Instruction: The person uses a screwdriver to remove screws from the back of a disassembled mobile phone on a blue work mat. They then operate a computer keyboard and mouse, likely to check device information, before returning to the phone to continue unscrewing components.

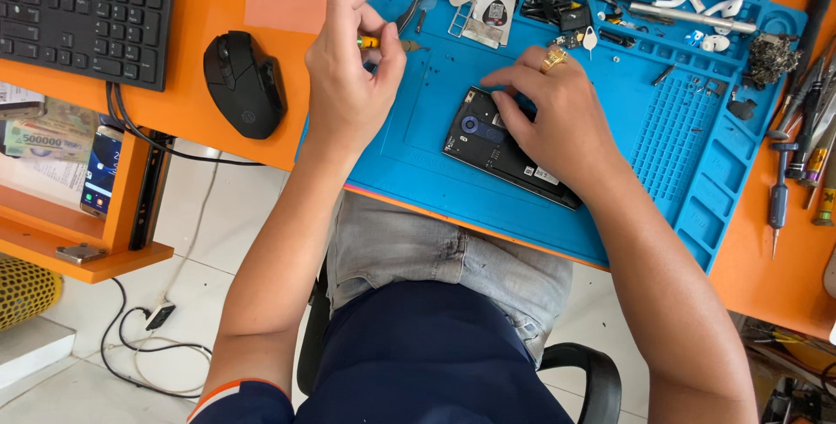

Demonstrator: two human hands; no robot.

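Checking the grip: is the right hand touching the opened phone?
Touching. The head view shows the right hand resting flat on the opened phone.

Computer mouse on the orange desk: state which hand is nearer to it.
Left. The left hand hovers just right of the black mouse, pinching a small screwdriver; the right hand rests farther right on the opened phone.

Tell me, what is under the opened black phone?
The opened black phone lies on the blue work mat. The right hand covers its far end, so that part stays hidden.

Orange desk [218,124] over a pale tiled floor [70,389], black chair [592,372].
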